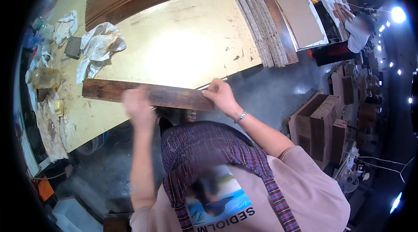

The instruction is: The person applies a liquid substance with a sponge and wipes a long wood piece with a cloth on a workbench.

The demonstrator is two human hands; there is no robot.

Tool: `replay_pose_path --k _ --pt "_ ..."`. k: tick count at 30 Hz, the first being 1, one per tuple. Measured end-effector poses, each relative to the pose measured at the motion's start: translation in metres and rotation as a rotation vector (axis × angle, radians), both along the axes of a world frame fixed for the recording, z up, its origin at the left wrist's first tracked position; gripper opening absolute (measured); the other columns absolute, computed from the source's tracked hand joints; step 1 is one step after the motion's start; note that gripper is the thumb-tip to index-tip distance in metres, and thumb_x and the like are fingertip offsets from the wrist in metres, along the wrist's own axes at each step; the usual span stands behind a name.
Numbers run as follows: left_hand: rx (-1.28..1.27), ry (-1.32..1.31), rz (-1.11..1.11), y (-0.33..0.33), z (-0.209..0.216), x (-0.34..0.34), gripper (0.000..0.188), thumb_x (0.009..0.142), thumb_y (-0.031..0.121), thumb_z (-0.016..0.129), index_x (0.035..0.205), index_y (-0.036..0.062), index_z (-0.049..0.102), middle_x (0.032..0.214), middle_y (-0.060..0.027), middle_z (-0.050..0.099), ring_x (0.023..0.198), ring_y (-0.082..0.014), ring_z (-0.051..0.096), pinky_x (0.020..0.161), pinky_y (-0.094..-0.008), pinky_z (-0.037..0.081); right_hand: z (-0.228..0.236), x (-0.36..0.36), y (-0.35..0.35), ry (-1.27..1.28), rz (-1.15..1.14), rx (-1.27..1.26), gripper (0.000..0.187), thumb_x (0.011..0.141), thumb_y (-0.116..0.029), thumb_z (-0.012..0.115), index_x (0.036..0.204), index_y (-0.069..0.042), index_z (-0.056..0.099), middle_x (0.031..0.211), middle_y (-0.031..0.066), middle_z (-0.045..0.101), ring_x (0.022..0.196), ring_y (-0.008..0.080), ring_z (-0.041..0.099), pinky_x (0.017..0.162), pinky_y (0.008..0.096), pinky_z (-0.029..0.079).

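Brown wood shows along the board (174, 97), which lies aslant at the near edge of the bench (196, 40), its left end over the yellow top and its right end jutting past the edge above the floor. That overhang probably leaves room for a grip from above and below, while the bench likely bears the other end.

The right hand (223, 97) has that free end pinched, thumb on the upper face and the fingers bent together with little gap; it seems to be what steadies the board. The left hand (138, 105) is over the board's left half, so blurred that I cannot tell how far its fingers are spread or whether they hold anything.

Beyond the board's left end, a cloth (102, 42) and a grey block (73, 47) lie side by side, perhaps for easy reach.
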State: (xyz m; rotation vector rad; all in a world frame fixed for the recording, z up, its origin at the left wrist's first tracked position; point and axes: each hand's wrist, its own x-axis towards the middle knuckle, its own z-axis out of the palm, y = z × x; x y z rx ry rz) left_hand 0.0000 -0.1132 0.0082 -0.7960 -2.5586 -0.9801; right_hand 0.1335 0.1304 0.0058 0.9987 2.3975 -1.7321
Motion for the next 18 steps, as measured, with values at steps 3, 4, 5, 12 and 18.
replay_pose_path --k 3,4,5,12,18 --pt "0.092 -0.055 0.235 -0.032 -0.004 -0.015 0.009 0.089 0.003 0.062 0.096 0.0015 0.068 0.084 -0.0117 0.059 0.080 -0.0301 0.056 0.073 -0.0421 0.045 0.006 -0.004 -0.002 -0.003 0.002 -0.032 0.028 0.079 -0.014 0.080 0.074 -0.002 0.055 0.069 0.0045 0.058 0.065 0.0110 0.053 0.059 0.0287 0.046" --pt "0.023 -0.048 0.197 -0.027 -0.001 -0.003 0.010 0.088 0.003 0.062 0.096 0.0019 0.068 0.084 -0.0115 0.059 0.080 -0.0299 0.057 0.073 -0.0423 0.045 0.008 -0.006 -0.002 -0.015 0.005 -0.052 0.028 0.079 -0.014 0.080 0.074 -0.003 0.055 0.069 0.0042 0.058 0.065 0.0109 0.053 0.059 0.0286 0.046" --pt "0.002 -0.002 0.112 -0.012 -0.004 0.017 0.012 0.086 0.002 0.063 0.096 0.0027 0.068 0.083 -0.0104 0.058 0.079 -0.0292 0.057 0.072 -0.0412 0.044 0.009 -0.007 0.000 -0.026 0.007 -0.072 0.028 0.079 -0.014 0.080 0.074 -0.003 0.055 0.069 0.0039 0.058 0.065 0.0107 0.053 0.059 0.0284 0.046" --pt "0.153 -0.092 -0.293 0.073 0.000 0.108 0.024 0.075 -0.002 0.064 0.096 0.0074 0.070 0.080 -0.0076 0.055 0.080 -0.0266 0.057 0.074 -0.0391 0.041 0.003 -0.008 0.006 -0.040 0.083 -0.116 0.022 0.086 -0.010 0.073 0.080 -0.004 0.053 0.069 0.0006 0.056 0.062 0.0073 0.051 0.052 0.0253 0.043" --pt "0.128 -0.093 -0.290 0.069 0.001 0.114 0.023 0.072 -0.002 0.063 0.092 0.0071 0.070 0.080 -0.0071 0.055 0.080 -0.0262 0.056 0.072 -0.0398 0.041 0.003 -0.009 0.006 -0.056 0.048 -0.126 0.024 0.078 -0.012 0.079 0.077 -0.002 0.058 0.068 0.0041 0.058 0.064 0.0096 0.052 0.059 0.0271 0.046"
